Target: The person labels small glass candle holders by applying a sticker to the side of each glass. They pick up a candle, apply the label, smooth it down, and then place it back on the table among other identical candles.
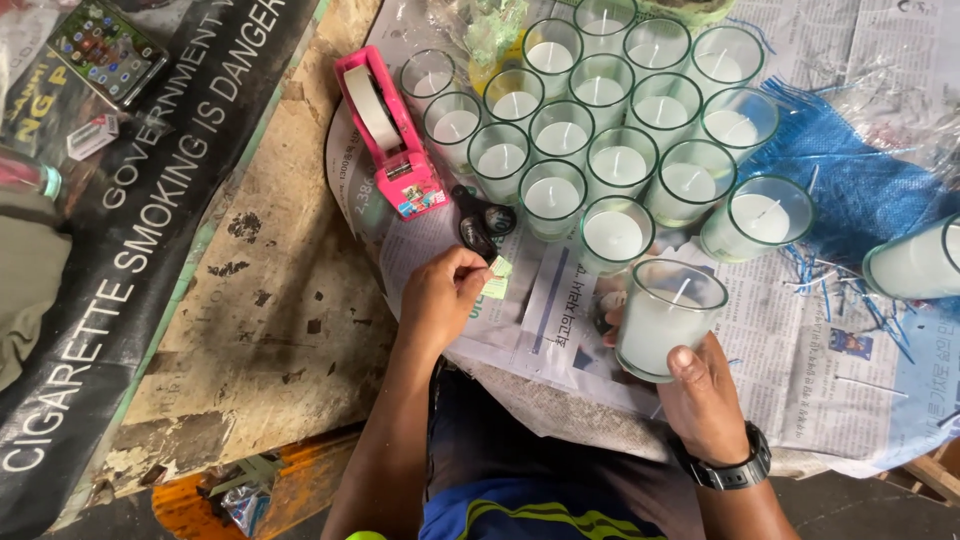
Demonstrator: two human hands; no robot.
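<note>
The right hand (pixel 705 400) grips a glass candle (pixel 665 318) from below, thumb up its near side, tilting it a little above the newspaper (pixel 800 360). The left hand (pixel 440 297) pinches a small green sticker (pixel 497 276) between thumb and fingertips, just left of the candle and not yet touching it. Just beyond the sticker lie dark scissors (pixel 480 225) and a pink tape dispenser (pixel 385 135). Further out stands a tight cluster of candles (pixel 600 130), white wax in clear glasses, with one more (pixel 915 260) at the right edge beside a blue mat (pixel 860 190).

Risks, as I judge them: the sticker may fold on itself or go on crooked, since it is held only by one edge. The glass is smooth and held low, so it could slip or tip. A careless elbow or wrist could knock the packed glasses together
</note>
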